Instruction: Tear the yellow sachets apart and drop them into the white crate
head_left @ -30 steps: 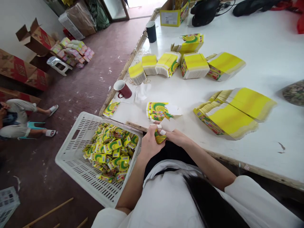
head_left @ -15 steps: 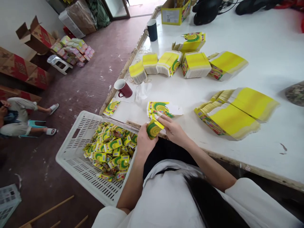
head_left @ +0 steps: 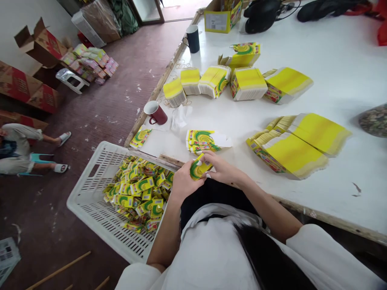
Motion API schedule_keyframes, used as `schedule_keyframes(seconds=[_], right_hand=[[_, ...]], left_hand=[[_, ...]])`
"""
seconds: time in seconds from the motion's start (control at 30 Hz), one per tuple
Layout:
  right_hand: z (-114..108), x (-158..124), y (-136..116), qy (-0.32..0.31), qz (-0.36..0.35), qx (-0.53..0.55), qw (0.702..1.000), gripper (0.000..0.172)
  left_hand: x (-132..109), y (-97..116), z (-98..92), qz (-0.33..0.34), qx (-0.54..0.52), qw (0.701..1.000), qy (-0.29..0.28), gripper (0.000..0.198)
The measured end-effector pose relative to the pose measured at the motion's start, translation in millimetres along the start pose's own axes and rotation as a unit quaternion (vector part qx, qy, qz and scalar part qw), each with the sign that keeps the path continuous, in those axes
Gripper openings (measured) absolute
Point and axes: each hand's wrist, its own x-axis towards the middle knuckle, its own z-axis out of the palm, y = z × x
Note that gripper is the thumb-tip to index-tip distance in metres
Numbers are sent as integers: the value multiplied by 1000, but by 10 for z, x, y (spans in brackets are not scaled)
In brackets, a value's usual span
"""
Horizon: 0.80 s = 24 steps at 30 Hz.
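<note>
Between both hands, over the table's front edge, is a small yellow box (head_left: 198, 170) with a green swirl. My left hand (head_left: 184, 181) wraps its lower left side. The fingers of my right hand (head_left: 225, 171) are closed on its upper right end. Just beyond, a little pile of flat printed cartons (head_left: 201, 140) lies on the table. To the left of my left arm, a white plastic crate (head_left: 90, 201) holds many small yellow boxes (head_left: 142, 185), heaped loosely.
Bundles of flat yellow cartons (head_left: 302, 149) lie on the white table (head_left: 302, 48), with more bundles (head_left: 248, 82) further back. A maroon mug (head_left: 157, 112), crumpled tissue (head_left: 180, 117) and dark mug (head_left: 192, 39) stand near the left edge. A seated person's legs (head_left: 21, 139) show at far left.
My right hand has shifted down and now grips the end of the box, whose flap stood open before. The box looks closed there now. My left hand has kept its hold.
</note>
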Motion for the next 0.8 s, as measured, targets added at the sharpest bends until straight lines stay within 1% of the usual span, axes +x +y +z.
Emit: schedule_keyframes(seconds=[0.03, 0.07, 0.1, 0.13, 0.17, 0.2, 0.23, 0.27, 0.3, 0.33, 0.37, 0.4, 0.43, 0.53, 0.67, 0.73, 0.8], right_hand=[[48, -3, 27, 17, 2, 37, 999, 39], [80, 1, 60, 28, 5, 77, 997, 48], [90, 16, 100, 40, 8, 111, 993, 59], [76, 43, 148, 59, 14, 129, 990, 66], [41, 83, 203, 87, 26, 121, 988, 66], [-10, 134, 264, 123, 43, 88, 988, 61], [-68, 193, 327, 171, 71, 22, 983, 48], [-124, 255, 390, 211, 99, -54, 971, 35], [-171, 317, 449, 237, 122, -122, 956, 26], [-205, 375, 500, 252, 139, -173, 942, 19], [-223, 426, 539, 257, 149, -204, 933, 17], [-228, 467, 565, 256, 153, -218, 929, 19], [-223, 498, 577, 253, 155, -220, 929, 23], [-194, 535, 537, 241, 154, -213, 934, 31], [-140, 460, 367, 213, 158, -181, 947, 32], [-61, 376, 259, 180, 154, -110, 965, 31], [69, 276, 142, 118, 136, 10, 984, 32]], left_hand=[[-15, -13, 24, -6, -30, 1000, 5, 52], [-32, -36, 47, -13, -83, 996, 17, 52], [-48, -70, 67, -17, -160, 986, 51, 52], [-61, -113, 84, -17, -244, 964, 106, 52], [-68, -164, 95, -11, -318, 932, 175, 53], [-67, -218, 103, -6, -377, 892, 249, 53], [-60, -271, 108, -7, -421, 853, 309, 53], [-47, -320, 114, -21, -457, 819, 348, 54], [-32, -360, 123, -48, -487, 792, 365, 55], [-17, -389, 138, -83, -513, 773, 364, 54], [-6, -405, 160, -115, -539, 754, 358, 52], [1, -409, 187, -139, -556, 743, 346, 50], [3, -402, 218, -150, -563, 742, 332, 49], [-5, -344, 305, -140, -563, 762, 288, 49], [2, -219, 362, -110, -557, 787, 240, 58], [16, -138, 368, -80, -552, 800, 222, 63], [28, -52, 361, -51, -545, 811, 209, 68]])
